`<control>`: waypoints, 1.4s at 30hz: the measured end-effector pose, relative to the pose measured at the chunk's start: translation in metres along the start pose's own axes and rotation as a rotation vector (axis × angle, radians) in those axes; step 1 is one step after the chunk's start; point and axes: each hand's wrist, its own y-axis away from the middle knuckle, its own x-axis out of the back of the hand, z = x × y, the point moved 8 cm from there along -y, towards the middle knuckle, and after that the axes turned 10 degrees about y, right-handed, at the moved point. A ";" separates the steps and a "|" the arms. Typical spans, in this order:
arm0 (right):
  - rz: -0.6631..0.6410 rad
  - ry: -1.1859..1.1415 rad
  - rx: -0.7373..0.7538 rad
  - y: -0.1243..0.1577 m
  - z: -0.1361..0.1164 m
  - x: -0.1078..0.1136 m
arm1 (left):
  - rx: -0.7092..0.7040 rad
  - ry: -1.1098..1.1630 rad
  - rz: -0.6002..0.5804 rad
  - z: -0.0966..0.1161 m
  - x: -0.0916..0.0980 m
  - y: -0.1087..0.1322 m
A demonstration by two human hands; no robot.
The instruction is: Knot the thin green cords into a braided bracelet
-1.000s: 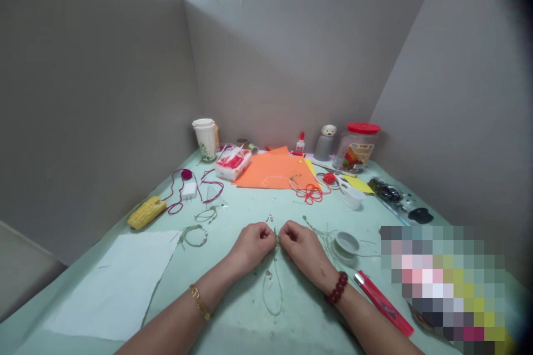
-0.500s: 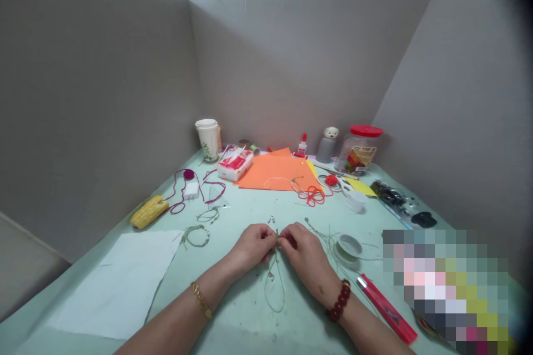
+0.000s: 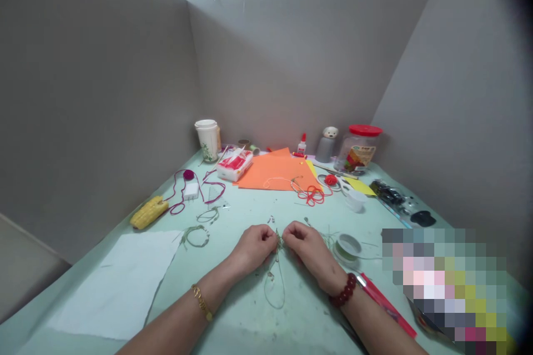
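Pale green table point(image 3: 310, 324) before me, my left hand point(image 3: 253, 248) and right hand point(image 3: 303, 247) nearly meet at lower centre, fingers point(image 3: 291, 231) pinching a thin green beaded wire point(image 3: 276, 259) whose loop lies toward me, a spool of green wire point(image 3: 348, 247) just right, orange paper point(image 3: 277, 175) farther off.

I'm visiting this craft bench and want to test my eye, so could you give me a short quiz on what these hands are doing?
1. True or false: the gold bracelet is on the right wrist.
2. Which does the left hand pinch together with the right hand? A: thin green cord; B: red cord; C: orange paper.
3. Fill in the blank: the green spool lies closer to the ____ hand.

Key: 1 false; 2 A; 3 right.
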 end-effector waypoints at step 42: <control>-0.163 -0.115 0.040 0.000 -0.011 0.005 | -0.015 -0.013 -0.033 -0.003 -0.001 -0.002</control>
